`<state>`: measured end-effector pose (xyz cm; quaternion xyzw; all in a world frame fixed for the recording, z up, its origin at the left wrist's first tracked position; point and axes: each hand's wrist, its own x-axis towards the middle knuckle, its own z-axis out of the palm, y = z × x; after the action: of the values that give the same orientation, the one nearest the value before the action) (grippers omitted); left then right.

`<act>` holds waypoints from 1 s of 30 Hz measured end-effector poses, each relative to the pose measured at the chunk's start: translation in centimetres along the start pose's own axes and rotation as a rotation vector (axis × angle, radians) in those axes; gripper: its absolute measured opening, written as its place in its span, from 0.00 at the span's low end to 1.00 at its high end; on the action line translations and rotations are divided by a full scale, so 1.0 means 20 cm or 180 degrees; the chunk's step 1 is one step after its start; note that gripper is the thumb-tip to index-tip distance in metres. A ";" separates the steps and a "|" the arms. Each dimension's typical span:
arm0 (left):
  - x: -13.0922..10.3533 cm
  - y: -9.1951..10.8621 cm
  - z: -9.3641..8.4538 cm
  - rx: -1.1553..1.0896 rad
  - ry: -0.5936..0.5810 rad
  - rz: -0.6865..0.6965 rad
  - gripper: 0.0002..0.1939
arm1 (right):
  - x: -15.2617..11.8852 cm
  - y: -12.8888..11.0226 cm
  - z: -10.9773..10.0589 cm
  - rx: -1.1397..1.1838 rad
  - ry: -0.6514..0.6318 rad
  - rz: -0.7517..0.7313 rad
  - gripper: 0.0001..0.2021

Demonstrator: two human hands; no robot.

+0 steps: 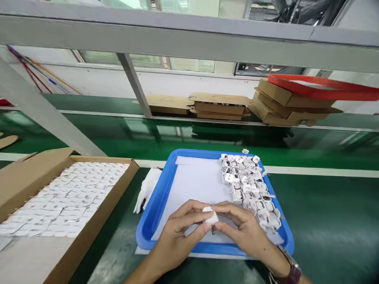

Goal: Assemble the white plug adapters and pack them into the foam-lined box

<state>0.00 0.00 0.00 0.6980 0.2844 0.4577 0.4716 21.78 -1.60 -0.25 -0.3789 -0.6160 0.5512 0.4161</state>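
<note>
Between the fingertips of both hands is a small white plastic housing [210, 216], with a small dark part sticking out below it. My left hand [185, 227] pinches it from the left, and my right hand [239, 225] grips it from the right. Both hands are over the near part of a blue tray [171, 167] lined with white paper [198, 183]. Many similar white plastic pieces [247, 183] lie piled along the tray's right side, some with dark or metal bits showing. The fingers partly hide the held piece.
Left of the tray stands an open cardboard box [99, 211] with rows of white pieces. A white glove [148, 188] lies between box and tray. Behind are a metal frame [189, 35], cardboard boxes [219, 107] and a red tray lid [334, 91] on stacked cartons.
</note>
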 end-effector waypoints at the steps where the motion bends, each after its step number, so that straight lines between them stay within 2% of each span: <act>1: -0.01 0.00 0.00 -0.0007 -0.0007 0.0002 0.22 | 0.00 -0.01 0.00 -0.0044 0.0025 -0.0018 0.14; 9: -0.02 0.00 0.00 -0.0057 -0.0129 0.0016 0.23 | 0.00 -0.02 0.00 -0.0300 0.0118 -0.0069 0.14; 16: -0.02 0.00 0.01 0.0185 -0.0045 0.0059 0.23 | 0.01 -0.01 -0.01 0.0222 -0.0020 -0.0025 0.14; 23: -0.02 0.01 0.01 0.0075 -0.0093 0.0075 0.24 | 0.00 -0.01 -0.02 -0.0515 0.0073 -0.0469 0.17; 30: -0.04 0.00 0.03 -0.0091 0.0139 -0.0137 0.16 | -0.01 -0.02 0.00 -0.0474 0.0071 -0.0452 0.16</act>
<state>0.15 -0.97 -0.39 0.6747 0.3030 0.4666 0.4850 21.79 -1.81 0.05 -0.3703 -0.6759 0.4687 0.4317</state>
